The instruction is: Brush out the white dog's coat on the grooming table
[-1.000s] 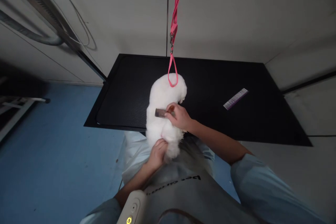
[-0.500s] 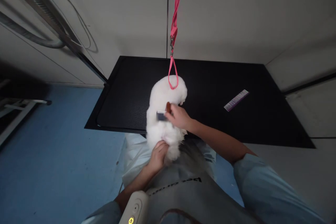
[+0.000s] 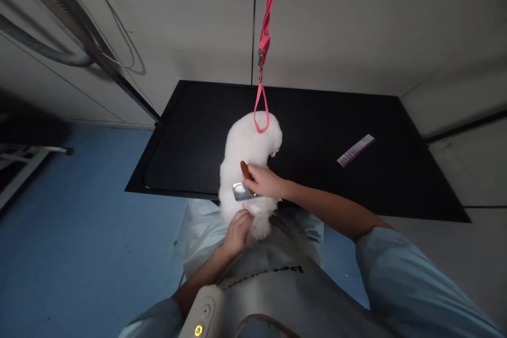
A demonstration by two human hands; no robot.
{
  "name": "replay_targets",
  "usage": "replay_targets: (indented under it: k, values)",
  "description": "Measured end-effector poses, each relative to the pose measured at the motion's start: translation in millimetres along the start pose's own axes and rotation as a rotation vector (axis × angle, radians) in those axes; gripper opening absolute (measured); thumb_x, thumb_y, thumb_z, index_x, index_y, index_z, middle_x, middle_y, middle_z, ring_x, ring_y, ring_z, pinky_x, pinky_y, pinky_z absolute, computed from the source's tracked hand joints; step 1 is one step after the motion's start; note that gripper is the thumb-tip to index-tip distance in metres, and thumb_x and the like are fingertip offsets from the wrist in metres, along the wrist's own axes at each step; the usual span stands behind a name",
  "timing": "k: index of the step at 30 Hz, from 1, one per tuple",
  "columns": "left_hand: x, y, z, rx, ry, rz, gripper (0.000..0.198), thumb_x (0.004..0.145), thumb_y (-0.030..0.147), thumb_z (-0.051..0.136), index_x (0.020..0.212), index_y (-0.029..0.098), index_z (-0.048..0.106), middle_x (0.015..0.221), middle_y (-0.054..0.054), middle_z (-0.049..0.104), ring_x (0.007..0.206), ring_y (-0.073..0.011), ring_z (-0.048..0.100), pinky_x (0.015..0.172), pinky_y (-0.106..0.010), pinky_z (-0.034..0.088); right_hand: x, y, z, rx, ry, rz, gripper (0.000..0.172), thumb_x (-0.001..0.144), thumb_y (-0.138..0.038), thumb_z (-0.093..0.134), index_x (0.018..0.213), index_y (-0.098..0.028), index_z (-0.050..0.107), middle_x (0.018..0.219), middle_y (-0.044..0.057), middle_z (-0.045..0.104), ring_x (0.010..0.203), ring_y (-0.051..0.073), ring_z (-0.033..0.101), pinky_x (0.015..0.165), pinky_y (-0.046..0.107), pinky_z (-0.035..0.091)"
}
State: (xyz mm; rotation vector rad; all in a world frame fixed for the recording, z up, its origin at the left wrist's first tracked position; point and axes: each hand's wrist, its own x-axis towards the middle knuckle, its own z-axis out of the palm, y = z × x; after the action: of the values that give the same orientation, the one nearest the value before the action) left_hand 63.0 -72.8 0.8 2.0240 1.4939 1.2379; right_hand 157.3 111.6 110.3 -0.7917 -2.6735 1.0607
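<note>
A small white fluffy dog [image 3: 247,148] stands at the near edge of a black grooming table [image 3: 190,137], its neck in the loop of a pink leash [image 3: 264,37] that hangs from above. My right hand [image 3: 263,182] is closed on a brush [image 3: 241,190] with a brown handle, pressed against the dog's back. Fingers of my left hand [image 3: 237,232] are curled into the fur at the dog's rear end, holding it.
A purple comb [image 3: 355,150] lies on the table to the right. A blue floor [image 3: 79,253] spreads to the left. Grey hoses and a metal bar [image 3: 71,26] run along the wall at upper left. A white device with a lit button [image 3: 200,317] hangs at my chest.
My right hand has drawn the brush down the dog's back toward its rear. My left hand has stayed on the dog's rear.
</note>
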Motion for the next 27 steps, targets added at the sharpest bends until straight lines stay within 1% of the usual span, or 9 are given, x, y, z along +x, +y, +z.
replay_targets:
  k: [3,5,9,15,16,19,20,24,27]
  values:
    - [1.6,1.0,-1.7,0.003,-0.007,-0.021,0.016,0.088,0.022,0.045,0.089,0.016,0.06,0.083,-0.007,0.061,0.087,-0.0209,0.055,0.082,-0.039,0.047,-3.4,-3.0,3.6,-0.077,0.103,-0.077,0.014,0.086,-0.031,0.055,0.088,-0.018,0.051,0.089,0.005,0.061,0.077,0.017,0.056,0.069,0.029,0.039]
    - [2.5,1.7,-2.1,-0.004,-0.005,-0.02,0.018,0.088,0.024,0.044,0.089,0.015,0.06,0.083,-0.007,0.061,0.087,-0.0206,0.055,0.082,-0.038,0.047,-5.4,-4.0,7.1,-0.043,0.093,-0.124,0.014,0.086,-0.031,0.055,0.091,-0.019,0.051,0.092,0.006,0.062,0.081,0.017,0.057,0.072,0.029,0.04]
    - [3.8,2.7,-2.8,-0.033,-0.02,-0.037,0.021,0.089,0.024,0.043,0.089,0.015,0.062,0.081,-0.007,0.062,0.086,-0.02,0.055,0.081,-0.037,0.047,-1.1,-1.3,4.5,-0.054,0.025,0.012,0.014,0.086,-0.032,0.053,0.086,-0.019,0.049,0.08,0.004,0.06,0.07,0.017,0.056,0.066,0.029,0.04]
    - [4.2,2.6,-1.8,-0.052,-0.035,-0.038,0.017,0.088,0.023,0.045,0.086,0.016,0.062,0.082,-0.007,0.062,0.086,-0.0208,0.056,0.082,-0.038,0.047,3.1,-1.7,-13.6,-0.005,0.374,-0.169,0.008,0.085,-0.027,0.053,0.087,-0.021,0.049,0.095,0.009,0.061,0.093,0.022,0.057,0.082,0.036,0.042]
    - [3.9,2.4,-1.0,-0.057,-0.034,-0.029,0.017,0.088,0.023,0.046,0.086,0.016,0.061,0.082,-0.007,0.063,0.086,-0.0207,0.055,0.082,-0.037,0.047,2.2,-1.9,-12.8,0.039,0.346,-0.167,0.007,0.085,-0.027,0.053,0.087,-0.021,0.05,0.094,0.008,0.061,0.091,0.021,0.057,0.081,0.035,0.043]
    - [2.9,1.4,1.2,-0.054,0.005,-0.008,0.019,0.089,0.022,0.043,0.085,0.016,0.061,0.08,-0.006,0.062,0.083,-0.0198,0.055,0.079,-0.036,0.047,0.8,-0.9,-6.7,0.08,0.053,-0.057,0.011,0.084,-0.03,0.056,0.085,-0.02,0.05,0.077,0.002,0.059,0.07,0.016,0.055,0.067,0.029,0.042]
    - [2.8,1.1,1.6,-0.053,0.013,-0.011,0.02,0.089,0.021,0.043,0.085,0.015,0.061,0.08,-0.006,0.062,0.083,-0.0197,0.055,0.079,-0.036,0.047,0.9,-0.2,-5.1,0.057,0.012,-0.017,0.012,0.084,-0.03,0.056,0.083,-0.02,0.05,0.074,0.001,0.058,0.067,0.015,0.054,0.065,0.028,0.041]
    - [4.0,1.9,1.2,-0.084,-0.005,-0.011,0.019,0.089,0.021,0.044,0.089,0.015,0.062,0.083,-0.006,0.063,0.086,-0.0197,0.054,0.082,-0.037,0.046,2.6,0.1,-5.0,0.021,0.276,-0.032,0.011,0.085,-0.027,0.054,0.089,-0.018,0.05,0.089,0.006,0.06,0.08,0.017,0.056,0.072,0.03,0.041]
    - [6.1,3.5,0.4,-0.091,-0.007,-0.014,0.02,0.09,0.021,0.043,0.085,0.015,0.062,0.08,-0.006,0.062,0.084,-0.019,0.054,0.079,-0.034,0.046,3.7,-2.3,-5.4,0.041,0.103,-0.057,0.013,0.085,-0.03,0.055,0.088,-0.019,0.051,0.08,0.003,0.059,0.071,0.016,0.055,0.066,0.028,0.041]
